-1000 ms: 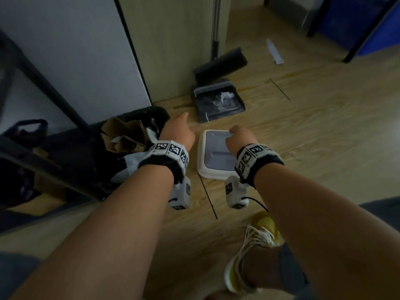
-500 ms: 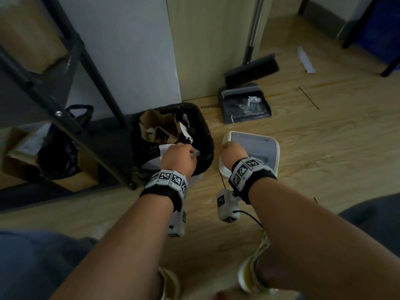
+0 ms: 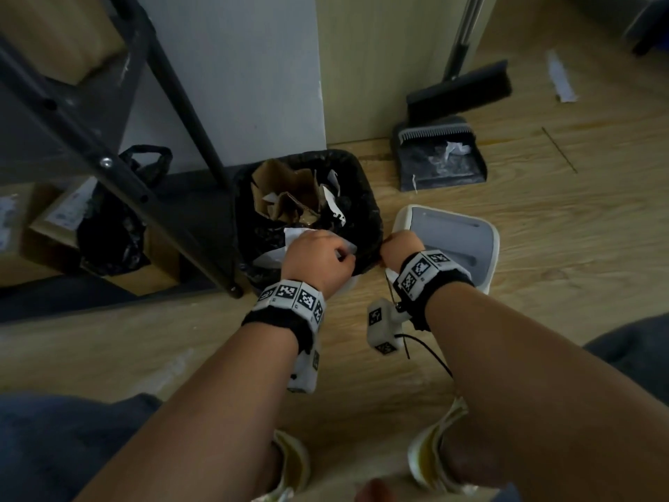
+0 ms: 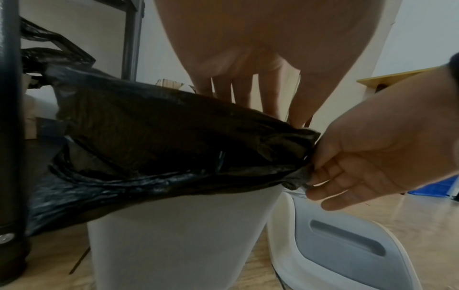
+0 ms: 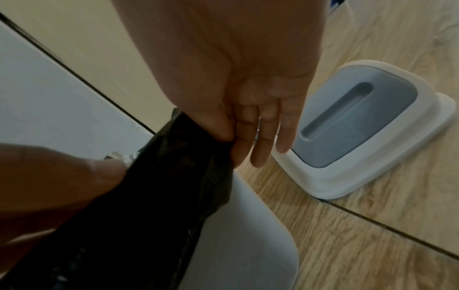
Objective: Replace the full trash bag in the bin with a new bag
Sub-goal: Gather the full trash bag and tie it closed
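Observation:
The white bin stands on the floor with a black trash bag folded over its rim and stuffed with cardboard and paper. My left hand is curled at the bag's near rim, fingers reaching down behind the bag's edge. My right hand pinches the bag's near right corner between thumb and forefinger, the other fingers straight. The bag is lifted slightly off the rim at that corner.
The bin's white and grey lid lies on the wooden floor right of the bin. A dustpan and broom lean behind it. A black metal rack leg stands left of the bin, with another black bag on a box.
Both hands came back toward me to the bag's near rim. The right hand left the lid and took hold of the bag's corner. The left hand curled onto the rim.

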`<state>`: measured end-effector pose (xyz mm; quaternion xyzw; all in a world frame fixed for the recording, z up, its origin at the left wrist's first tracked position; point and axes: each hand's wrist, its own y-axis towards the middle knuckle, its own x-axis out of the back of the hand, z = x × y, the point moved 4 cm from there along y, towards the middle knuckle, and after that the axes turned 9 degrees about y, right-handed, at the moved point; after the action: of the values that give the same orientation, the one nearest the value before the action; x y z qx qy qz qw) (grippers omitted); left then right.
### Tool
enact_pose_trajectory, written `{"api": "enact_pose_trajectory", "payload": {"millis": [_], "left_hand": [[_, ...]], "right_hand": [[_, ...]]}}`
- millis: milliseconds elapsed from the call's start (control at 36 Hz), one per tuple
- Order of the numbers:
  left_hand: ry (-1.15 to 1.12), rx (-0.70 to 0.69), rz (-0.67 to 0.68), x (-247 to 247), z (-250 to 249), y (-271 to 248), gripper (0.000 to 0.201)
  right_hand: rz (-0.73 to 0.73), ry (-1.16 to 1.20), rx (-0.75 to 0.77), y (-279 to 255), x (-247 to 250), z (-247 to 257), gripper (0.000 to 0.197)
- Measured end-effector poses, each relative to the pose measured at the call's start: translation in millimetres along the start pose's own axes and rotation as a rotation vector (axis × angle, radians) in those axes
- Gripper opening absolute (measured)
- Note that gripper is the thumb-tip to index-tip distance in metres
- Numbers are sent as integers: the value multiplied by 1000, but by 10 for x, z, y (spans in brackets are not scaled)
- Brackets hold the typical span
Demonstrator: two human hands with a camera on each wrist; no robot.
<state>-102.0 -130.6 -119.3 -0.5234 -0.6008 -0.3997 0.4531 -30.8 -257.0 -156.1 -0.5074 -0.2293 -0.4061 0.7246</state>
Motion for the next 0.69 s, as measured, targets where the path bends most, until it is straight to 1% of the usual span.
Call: {"api": "enact_pose_trajectory", "payload": {"millis": [28,56,111,139,194,222,250,306,333,361,389,417,444,500,528,555,611,694], "left_hand": [[2,-3,3,0,1,4,22],[7,0,13,-1,0,12,22],[25,14,37,-12,3,24,22],[35,25,44,-16,3,27,22],[52,38,45,-8,-13,21,23],[61,36,39,4,-26,16,24],[65,30,35,15,-40,10,25],[68,15,40,48,-79,-7,26],[73,7,44,58,-94,-13,27],[80,3,47,64,-100,-20,27],[90,7,53,74,-104,-27,28],[97,15,60,82,-103,-36,28],[102,21,59,99,-105,-45,28],[118,23,67,121,-106,-61,28],[130,22,78,132,-114,-74,28],[143,24,93,142,-124,-89,28],[150,37,112,164,-134,-109,26],[129,47,121,207,-120,-133,26]], "right_hand": [[-2,-64,33,1,10,5,32],[23,-131,14,6,23,4,32],[5,-117,-19,41,70,-48,33],[-12,-268,51,41,94,-48,34],[-57,-429,133,-15,161,-4,34],[-12,-481,162,-47,176,19,31],[5,-488,173,-63,186,25,27],[-10,-432,173,-159,270,95,19],[-32,-356,147,-188,302,92,26],[-61,-340,163,-183,324,108,35],[-90,-343,184,-181,346,128,40],[-108,-364,214,-164,351,153,41],[-133,-352,234,-165,354,172,39],[-127,-389,260,-193,366,207,26],[-131,-431,300,-213,378,242,23],[-143,-459,325,-235,390,275,24],[-168,-442,368,-290,415,380,27],[-211,-324,369,-333,457,501,30]]}}
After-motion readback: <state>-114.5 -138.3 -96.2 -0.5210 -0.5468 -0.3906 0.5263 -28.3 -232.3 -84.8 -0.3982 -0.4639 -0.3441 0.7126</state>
